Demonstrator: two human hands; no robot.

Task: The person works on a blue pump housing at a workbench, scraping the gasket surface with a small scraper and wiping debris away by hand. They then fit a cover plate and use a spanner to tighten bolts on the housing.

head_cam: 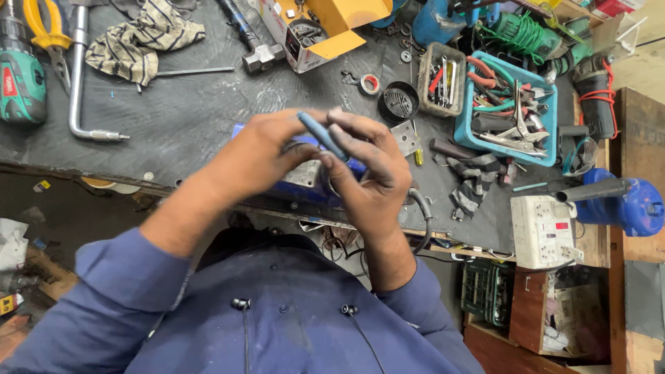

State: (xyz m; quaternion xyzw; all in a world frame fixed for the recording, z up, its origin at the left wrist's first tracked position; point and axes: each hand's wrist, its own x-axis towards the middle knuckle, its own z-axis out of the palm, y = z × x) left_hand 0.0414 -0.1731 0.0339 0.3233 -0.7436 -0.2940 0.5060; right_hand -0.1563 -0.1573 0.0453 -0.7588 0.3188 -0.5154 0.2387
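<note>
My left hand (260, 154) and my right hand (370, 170) meet over the near edge of a dark workbench (187, 111). Together they grip a slim blue-handled tool (320, 134), which slants up to the left between the fingers. Under the hands lies a blue power tool with a grey metal part (305, 176); both hands cover most of it. A black cable (422, 211) runs off from it to the right.
A blue tray of pliers (509, 104) and a small box of bits (442, 77) sit right. A hammer (255, 48), a striped rag (138, 41), a bent chrome pipe (77, 83), a green drill (21, 76) lie farther back. A white socket box (544, 228) stands right.
</note>
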